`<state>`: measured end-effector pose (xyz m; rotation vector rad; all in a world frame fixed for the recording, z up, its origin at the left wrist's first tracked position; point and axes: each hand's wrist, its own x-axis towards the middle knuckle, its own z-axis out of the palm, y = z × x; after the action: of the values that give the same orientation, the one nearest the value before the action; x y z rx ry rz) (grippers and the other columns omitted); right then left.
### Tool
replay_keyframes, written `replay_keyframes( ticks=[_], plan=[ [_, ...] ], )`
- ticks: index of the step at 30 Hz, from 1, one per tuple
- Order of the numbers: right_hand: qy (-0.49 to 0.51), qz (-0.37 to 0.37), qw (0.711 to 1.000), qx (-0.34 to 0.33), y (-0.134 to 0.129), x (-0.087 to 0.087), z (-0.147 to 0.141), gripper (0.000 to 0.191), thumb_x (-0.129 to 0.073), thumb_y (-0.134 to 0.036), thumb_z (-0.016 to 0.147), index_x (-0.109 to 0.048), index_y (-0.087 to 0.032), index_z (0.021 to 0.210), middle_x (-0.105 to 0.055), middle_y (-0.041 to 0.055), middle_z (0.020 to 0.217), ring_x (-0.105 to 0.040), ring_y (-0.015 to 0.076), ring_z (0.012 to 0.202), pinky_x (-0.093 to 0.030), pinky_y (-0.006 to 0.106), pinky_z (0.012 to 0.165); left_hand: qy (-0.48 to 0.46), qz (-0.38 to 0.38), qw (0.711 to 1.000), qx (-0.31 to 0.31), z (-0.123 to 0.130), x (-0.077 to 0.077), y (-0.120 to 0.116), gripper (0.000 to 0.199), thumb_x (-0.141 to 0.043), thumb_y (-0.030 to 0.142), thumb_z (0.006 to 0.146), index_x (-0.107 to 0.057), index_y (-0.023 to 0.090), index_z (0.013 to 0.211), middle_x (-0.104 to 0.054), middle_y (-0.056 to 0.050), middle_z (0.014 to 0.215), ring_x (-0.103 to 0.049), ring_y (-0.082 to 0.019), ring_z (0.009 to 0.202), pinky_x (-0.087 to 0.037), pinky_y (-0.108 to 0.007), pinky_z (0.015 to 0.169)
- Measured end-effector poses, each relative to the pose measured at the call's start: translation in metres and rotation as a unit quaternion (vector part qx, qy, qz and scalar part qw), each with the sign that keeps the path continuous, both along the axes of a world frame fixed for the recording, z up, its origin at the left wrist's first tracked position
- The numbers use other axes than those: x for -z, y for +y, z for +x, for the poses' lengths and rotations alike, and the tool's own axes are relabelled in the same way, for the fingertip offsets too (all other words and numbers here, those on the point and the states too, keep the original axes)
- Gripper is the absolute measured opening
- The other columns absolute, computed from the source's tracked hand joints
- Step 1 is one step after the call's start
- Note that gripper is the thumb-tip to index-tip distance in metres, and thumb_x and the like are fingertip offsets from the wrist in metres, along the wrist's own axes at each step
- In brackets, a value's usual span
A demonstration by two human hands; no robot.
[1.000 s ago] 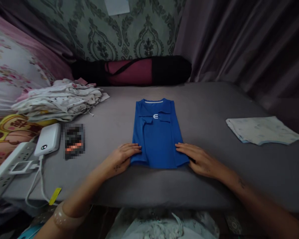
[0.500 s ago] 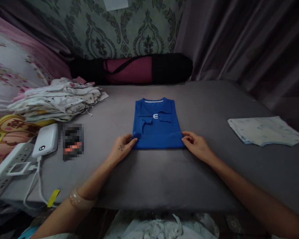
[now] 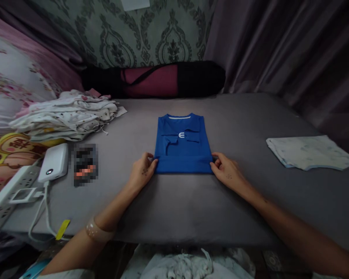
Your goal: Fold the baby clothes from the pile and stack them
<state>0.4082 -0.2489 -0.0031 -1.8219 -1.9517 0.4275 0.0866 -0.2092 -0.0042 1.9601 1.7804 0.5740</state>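
A blue shirt (image 3: 182,145) lies partly folded in the middle of the grey surface, its neckline away from me and its sleeves folded inward over the front. Its near edge is turned up into a flat band. My left hand (image 3: 142,170) pinches the left end of this band between thumb and fingers. At the right end, my right hand (image 3: 227,170) pinches the band the same way. Both hands rest low, beside the cloth.
On the grey sheet (image 3: 186,213), a folded pale cloth (image 3: 311,152) lies at the right. Piled clothes (image 3: 69,114), a white power bank (image 3: 54,162) and a power strip (image 3: 13,186) are at the left. A black and maroon bag (image 3: 154,80) lies along the back.
The band's left corner now lies flatter and straighter. Both hands have shifted slightly inward at the band's ends, still gripping the shirt.
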Motion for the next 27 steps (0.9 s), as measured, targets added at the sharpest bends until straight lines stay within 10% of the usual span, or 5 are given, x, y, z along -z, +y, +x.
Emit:
replay_keyframes(
  ticks=[5, 8, 13, 27],
  plan=[
    [-0.086, 0.078, 0.991, -0.063, -0.006, -0.014, -0.009, 0.041, -0.035, -0.029, 0.097, -0.052, -0.018, 0.132, -0.067, 0.0138, 0.111, -0.063, 0.0273, 0.103, -0.05, 0.043, 0.086, 0.069, 0.165, 0.982, 0.06, -0.005, -0.002, -0.005, 0.03, -0.04, 0.033, 0.095, -0.055, 0.015, 0.115, -0.065, -0.012, 0.1, -0.06, -0.023, 0.096, -0.047, -0.041, 0.086],
    [-0.131, 0.098, 0.967, -0.197, -0.007, -0.02, -0.024, 0.049, -0.034, -0.03, 0.098, -0.038, -0.019, 0.146, -0.048, 0.0124, 0.143, -0.039, 0.0289, 0.135, -0.032, 0.052, 0.11, 0.1, 0.219, 0.957, 0.162, 0.01, -0.012, -0.011, 0.036, -0.034, 0.031, 0.098, -0.052, 0.018, 0.127, -0.057, -0.013, 0.129, -0.047, -0.026, 0.126, -0.041, -0.047, 0.103],
    [-0.157, 0.056, 0.935, -0.314, -0.004, -0.018, -0.045, 0.057, -0.036, -0.037, 0.098, -0.026, -0.022, 0.151, -0.026, 0.0068, 0.157, -0.015, 0.0274, 0.145, -0.016, 0.056, 0.116, 0.184, 0.172, 0.931, 0.263, 0.041, -0.015, -0.014, 0.052, -0.028, 0.04, 0.1, -0.04, 0.013, 0.143, -0.034, -0.013, 0.153, -0.016, -0.029, 0.146, -0.02, -0.053, 0.117],
    [-0.149, 0.026, 0.931, -0.331, -0.003, -0.013, -0.042, 0.054, -0.035, -0.04, 0.099, -0.027, -0.025, 0.151, -0.026, 0.0064, 0.156, -0.017, 0.0265, 0.145, -0.015, 0.059, 0.116, 0.208, 0.094, 0.93, 0.289, 0.035, 0.002, -0.012, 0.052, -0.027, 0.037, 0.1, -0.029, 0.022, 0.15, -0.024, -0.011, 0.157, -0.015, -0.028, 0.146, -0.02, -0.054, 0.115]
  ],
)
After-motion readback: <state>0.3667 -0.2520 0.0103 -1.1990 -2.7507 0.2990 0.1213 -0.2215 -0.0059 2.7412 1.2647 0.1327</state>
